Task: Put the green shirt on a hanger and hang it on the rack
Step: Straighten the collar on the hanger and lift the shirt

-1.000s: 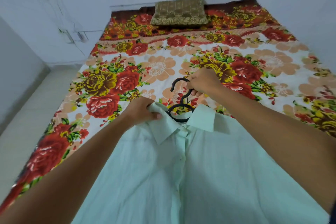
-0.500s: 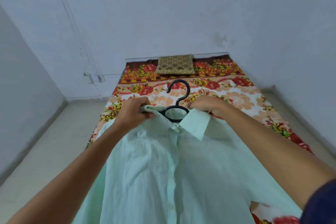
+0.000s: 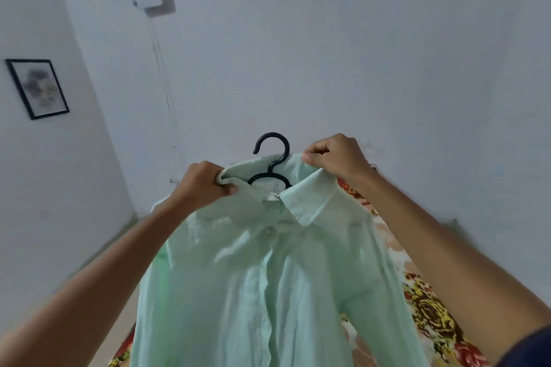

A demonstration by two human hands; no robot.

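Green shirt (image 3: pixel 268 277) held up on a black hanger (image 3: pixel 272 164)

Left hand (image 3: pixel 202 185) fingers bunch the collar's left side; right hand (image 3: pixel 334 158) fingers pinch its right edge. The hanger's hook rises between them, the shirt hanging below.

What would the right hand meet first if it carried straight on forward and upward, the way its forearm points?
Probably only the plain white wall. The right hand has nothing visible ahead of it, though depth is unclear.
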